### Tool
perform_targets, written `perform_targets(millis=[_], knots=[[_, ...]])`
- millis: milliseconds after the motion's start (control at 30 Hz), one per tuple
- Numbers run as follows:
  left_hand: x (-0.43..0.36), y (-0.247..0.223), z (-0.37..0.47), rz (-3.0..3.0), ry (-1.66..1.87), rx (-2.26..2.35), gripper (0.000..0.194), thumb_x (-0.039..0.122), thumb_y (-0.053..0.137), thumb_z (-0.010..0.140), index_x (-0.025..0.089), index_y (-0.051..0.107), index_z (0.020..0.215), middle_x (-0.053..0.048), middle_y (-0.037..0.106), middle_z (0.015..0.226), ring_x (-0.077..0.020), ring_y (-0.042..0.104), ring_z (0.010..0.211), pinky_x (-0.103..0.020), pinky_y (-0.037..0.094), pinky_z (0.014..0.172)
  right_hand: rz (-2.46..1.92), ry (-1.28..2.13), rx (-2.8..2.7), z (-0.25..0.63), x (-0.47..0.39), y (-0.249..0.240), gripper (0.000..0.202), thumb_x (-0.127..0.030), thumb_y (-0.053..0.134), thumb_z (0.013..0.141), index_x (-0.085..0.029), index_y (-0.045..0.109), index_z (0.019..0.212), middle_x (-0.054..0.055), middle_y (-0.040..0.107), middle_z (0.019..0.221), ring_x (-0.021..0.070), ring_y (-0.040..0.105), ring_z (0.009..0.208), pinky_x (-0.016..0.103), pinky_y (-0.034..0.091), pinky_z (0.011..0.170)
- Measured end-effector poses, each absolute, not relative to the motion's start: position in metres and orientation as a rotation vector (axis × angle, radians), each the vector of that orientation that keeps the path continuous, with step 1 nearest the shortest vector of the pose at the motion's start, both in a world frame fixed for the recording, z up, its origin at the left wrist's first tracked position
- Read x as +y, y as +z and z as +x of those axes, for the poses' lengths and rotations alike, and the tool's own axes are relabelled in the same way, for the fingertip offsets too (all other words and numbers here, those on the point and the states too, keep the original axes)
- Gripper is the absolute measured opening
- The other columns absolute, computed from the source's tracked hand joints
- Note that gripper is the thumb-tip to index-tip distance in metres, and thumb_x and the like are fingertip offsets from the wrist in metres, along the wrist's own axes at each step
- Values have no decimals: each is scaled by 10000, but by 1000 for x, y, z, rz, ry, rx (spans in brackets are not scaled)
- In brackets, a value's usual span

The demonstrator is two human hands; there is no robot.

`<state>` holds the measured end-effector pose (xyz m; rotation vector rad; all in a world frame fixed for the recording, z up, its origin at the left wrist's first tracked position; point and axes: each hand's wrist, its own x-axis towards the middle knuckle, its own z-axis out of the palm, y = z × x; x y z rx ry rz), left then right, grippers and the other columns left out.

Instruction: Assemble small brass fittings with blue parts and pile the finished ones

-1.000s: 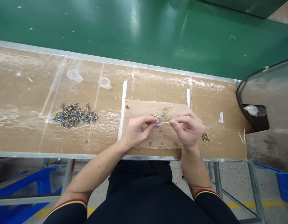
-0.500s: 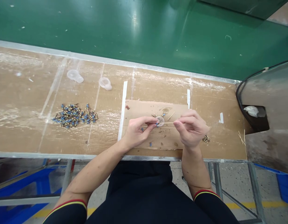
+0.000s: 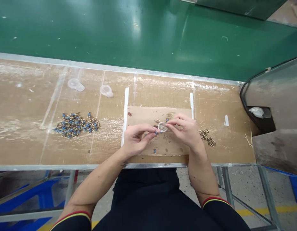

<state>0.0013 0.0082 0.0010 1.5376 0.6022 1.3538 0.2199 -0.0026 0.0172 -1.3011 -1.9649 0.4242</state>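
Note:
My left hand (image 3: 140, 138) is closed, pinching a small blue-and-brass metal part (image 3: 157, 132) between thumb and forefinger. Just beyond those fingertips is a small clear round plastic cup (image 3: 162, 127). My right hand (image 3: 184, 130) meets the cup's right rim with thumb and forefinger pinched together; whatever lies between them is hidden. Under both hands lies a stained cardboard sheet (image 3: 138, 115). On it are another blue part (image 3: 154, 151) near the front edge and a few brass pieces (image 3: 157, 121) behind the cup.
A heap of blue-and-brass parts (image 3: 73, 125) lies to the left, and brass pieces (image 3: 208, 138) are piled right of my right hand. Two translucent plastic cups (image 3: 76, 84) lie at the back left. Thin sticks (image 3: 248, 140) rest near the metal housing (image 3: 280, 109) at right.
My right hand has moved left to the cup's rim, and the thin stick it held is no longer visible. More of the brass pile shows. The view has shifted slightly.

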Motion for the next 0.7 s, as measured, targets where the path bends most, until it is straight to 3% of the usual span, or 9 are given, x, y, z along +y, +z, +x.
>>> perform_targets(millis=[433, 567, 700], knots=[[9, -1, 1, 1542, 1371, 797, 82, 157, 810, 853, 189, 769, 917, -44, 827, 858, -163, 810, 776, -218, 677, 710, -1222, 549, -2093, 230, -3, 21, 123, -280, 679, 968, -218, 762, 902, 32, 702, 814, 167, 678, 790, 311, 574, 698], [11, -2, 0, 1538, 1379, 929, 60, 176, 810, 841, 185, 773, 888, -40, 819, 839, -159, 799, 758, -235, 674, 695, -1195, 673, -2143, 247, -5, 31, 148, -350, 721, 940, -247, 772, 1033, 31, 731, 894, 164, 688, 798, 317, 587, 705], [14, -1, -2, 1535, 1426, 939, 86, 125, 784, 834, 199, 771, 875, -23, 809, 826, -140, 786, 761, -226, 657, 693, -1368, 433, -1832, 274, -12, 38, 140, -375, 752, 902, -267, 785, 985, 23, 710, 821, 155, 627, 692, 300, 518, 591]])
